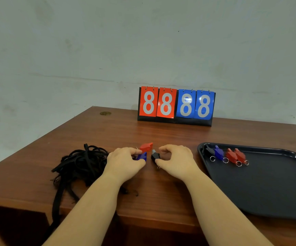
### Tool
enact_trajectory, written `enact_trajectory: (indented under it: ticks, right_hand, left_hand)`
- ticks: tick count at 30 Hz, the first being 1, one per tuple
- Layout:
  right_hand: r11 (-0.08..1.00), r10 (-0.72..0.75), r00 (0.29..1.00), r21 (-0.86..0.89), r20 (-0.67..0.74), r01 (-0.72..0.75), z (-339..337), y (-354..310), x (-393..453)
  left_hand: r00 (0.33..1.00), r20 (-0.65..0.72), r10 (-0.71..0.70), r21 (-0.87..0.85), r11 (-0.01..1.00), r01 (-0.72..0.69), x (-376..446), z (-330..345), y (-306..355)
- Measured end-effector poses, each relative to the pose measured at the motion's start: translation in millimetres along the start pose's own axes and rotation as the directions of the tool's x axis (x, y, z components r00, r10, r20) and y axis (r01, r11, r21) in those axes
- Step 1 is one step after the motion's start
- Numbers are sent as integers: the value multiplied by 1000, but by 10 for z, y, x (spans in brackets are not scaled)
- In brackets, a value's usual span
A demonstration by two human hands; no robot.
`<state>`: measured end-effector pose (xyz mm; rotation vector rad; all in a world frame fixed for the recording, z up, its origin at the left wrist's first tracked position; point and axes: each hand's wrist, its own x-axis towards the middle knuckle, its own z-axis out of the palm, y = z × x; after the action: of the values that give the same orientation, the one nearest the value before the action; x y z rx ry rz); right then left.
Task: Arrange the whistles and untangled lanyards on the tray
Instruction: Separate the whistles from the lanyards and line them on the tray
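Your left fingers were curled round the blue whistle, thumb below and fingertips above, pinching it against the table; your right fingers curved over the black whistle, thumb tucked under it, gripping it loosely as far as the view showed.

Left side: the black lanyards lay in one knotted heap, touching your left hand at the wrist side, with one strap trailing off the near table edge. Risk noted: lifting that hand could have snagged a loop and dragged the heap, or the hanging strap's weight could have pulled more of it over the edge.

Centre: the red whistle sat just behind the blue one, apparently touching it. Risk: raising the blue whistle could have knocked the red one away. The key rings on both held whistles were mostly hidden; a ring could have caught on the neighbour.

Your right hand was near the tray, not over it.

Right side: the tray held four whistles in a row at its far left corner, one black, one blue, two red, rings toward you. Risk: setting new whistles down carelessly could have disturbed that row. The tray's near edge looked close to the table's edge.
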<state>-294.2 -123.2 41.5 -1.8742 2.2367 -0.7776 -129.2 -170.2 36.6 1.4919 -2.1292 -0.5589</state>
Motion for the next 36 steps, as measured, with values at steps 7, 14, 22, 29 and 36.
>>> enact_trajectory:
  ticks: [7, 14, 22, 29, 36]
  right_hand:
    - [1000, 4, 1000, 27, 19, -5, 72, 36, 44]
    - [996, -1, 1000, 88, 3, 0, 75, 11, 33]
    - [987, -2, 1000, 158, -22, 5, 49, -18, 4]
    - [976, -11, 998, 216, -69, 25, 54, -35, -5]
    - [899, 113, 988, 434, -108, -56, -140, -117, -2]
  left_hand:
    - [999, 10, -37, -16, 999, 37, 4, -14, 1]
    - [999, 15, -46, -40, 998, 46, 6, -6, -9]
    - [1000, 5, -26, -47, 999, 26, 16, 3, -23]
    - [992, -114, 54, -86, 994, -64, 6, 35, -35]
    - [968, -189, 162, -9, 986, -167, -77, -7, 132]
